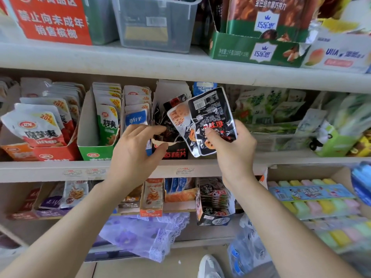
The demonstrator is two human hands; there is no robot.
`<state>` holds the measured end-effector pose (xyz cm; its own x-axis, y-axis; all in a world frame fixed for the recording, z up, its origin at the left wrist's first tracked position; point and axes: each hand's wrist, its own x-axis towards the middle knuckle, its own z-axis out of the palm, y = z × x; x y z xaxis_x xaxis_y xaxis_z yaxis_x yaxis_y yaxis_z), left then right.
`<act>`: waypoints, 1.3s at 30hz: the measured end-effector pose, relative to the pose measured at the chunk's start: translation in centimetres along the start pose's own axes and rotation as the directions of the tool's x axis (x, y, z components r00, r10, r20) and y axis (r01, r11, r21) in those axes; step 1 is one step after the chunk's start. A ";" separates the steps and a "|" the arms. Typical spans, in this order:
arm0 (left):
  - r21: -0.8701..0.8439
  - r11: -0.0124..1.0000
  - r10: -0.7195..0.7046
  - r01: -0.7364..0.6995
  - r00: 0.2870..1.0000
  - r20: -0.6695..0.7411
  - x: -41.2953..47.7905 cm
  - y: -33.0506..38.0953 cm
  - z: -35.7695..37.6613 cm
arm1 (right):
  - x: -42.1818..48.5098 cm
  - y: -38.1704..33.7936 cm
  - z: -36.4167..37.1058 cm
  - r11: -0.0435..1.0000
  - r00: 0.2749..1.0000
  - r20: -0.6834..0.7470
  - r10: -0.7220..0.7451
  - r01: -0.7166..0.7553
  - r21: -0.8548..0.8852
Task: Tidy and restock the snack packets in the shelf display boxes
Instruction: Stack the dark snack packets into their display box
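Right hand grips 2 black snack packets fanned upright; left hand pinches the front rim of the black display box on the middle shelf, just beside them.

Shelf: red box, green box, black box; maybe clear tub rightward.

On the white metal middle shelf, a black cardboard display box stands right of a green cardboard box. The left hand grips its front rim, and the right hand, just beside, holds two glossy black foil packets before it.
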<state>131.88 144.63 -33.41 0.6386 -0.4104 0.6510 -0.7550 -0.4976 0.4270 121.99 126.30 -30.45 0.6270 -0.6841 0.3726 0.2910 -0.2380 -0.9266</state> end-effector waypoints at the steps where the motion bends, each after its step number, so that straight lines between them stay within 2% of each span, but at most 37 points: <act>1: -0.095 0.992 -0.083 0.085 0.996 0.019 -0.2 0.5 -0.2 | 0.0 -0.1 0.3 0.999 0.999 0.017 0.031 -0.032 0.037; 3: -0.264 0.942 -0.196 0.209 0.978 0.074 -0.3 1.4 -0.6 | -0.2 -0.2 1.1 0.982 0.992 0.058 0.108 -0.115 0.148; 7: -0.535 0.786 -0.254 0.311 0.950 0.179 -0.3 3.3 -0.5 | -0.3 -0.3 1.9 0.935 0.973 0.137 0.185 -0.217 0.280; 11: -0.647 0.681 -0.377 0.342 0.922 0.090 -0.1 3.8 0.0 | -0.1 -0.5 1.3 0.905 0.938 0.278 0.208 -0.293 0.308; 14: -0.653 0.670 -0.425 0.352 0.904 0.051 0.3 3.6 0.1 | 0.1 -0.5 0.6 0.931 0.944 0.268 0.189 -0.259 0.256; 22: -0.544 0.774 -0.434 0.324 0.897 -0.085 1.6 3.8 0.8 | 0.5 0.1 -0.3 0.982 0.991 0.070 0.118 -0.127 0.138; 24: -0.479 0.818 -0.418 0.317 0.900 -0.119 2.1 3.3 1.1 | 0.6 0.2 -0.6 0.989 0.993 0.061 0.106 -0.111 0.098; 27: -0.356 0.901 -0.314 0.247 0.939 -0.144 3.1 2.4 1.5 | 0.6 0.2 -0.7 0.995 0.991 0.098 0.091 -0.094 0.035; 28: -0.290 0.935 -0.257 0.206 0.954 -0.151 3.3 2.0 1.8 | 0.5 0.2 -0.6 0.996 0.991 0.100 0.087 -0.089 0.019; 30: -0.007 0.989 -0.150 0.151 0.976 -0.156 3.5 0.6 2.7 | 0.5 0.3 -0.6 0.997 0.994 0.080 0.079 -0.077 -0.018; 31: 0.115 0.980 -0.143 0.160 0.979 -0.143 3.5 -0.1 3.0 | 0.6 0.4 -0.7 0.997 0.995 0.068 0.069 -0.067 -0.041; 32: 0.152 0.969 -0.175 0.193 0.976 -0.127 3.5 -0.6 3.2 | 0.7 0.5 -0.7 0.997 0.997 0.058 0.055 -0.051 -0.064; 34: 0.086 0.981 -0.165 0.175 0.979 -0.117 3.1 -1.2 3.2 | 0.8 0.6 -0.7 0.994 0.999 0.047 0.020 -0.015 -0.106; 36: 0.065 0.997 -0.039 0.049 0.988 -0.147 2.3 -0.9 2.6 | 0.9 0.6 -0.6 0.992 0.999 0.033 -0.008 0.012 -0.124; 39: 0.071 0.995 0.068 -0.065 0.997 -0.041 0.6 -0.1 2.0 | 1.1 0.7 -0.4 0.986 0.996 -0.007 -0.083 0.082 -0.145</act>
<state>132.66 142.89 -34.32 0.5790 -0.4119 0.7036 -0.7825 -0.5230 0.3378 122.54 125.10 -30.74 0.5956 -0.6665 0.4483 0.2332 -0.3906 -0.8905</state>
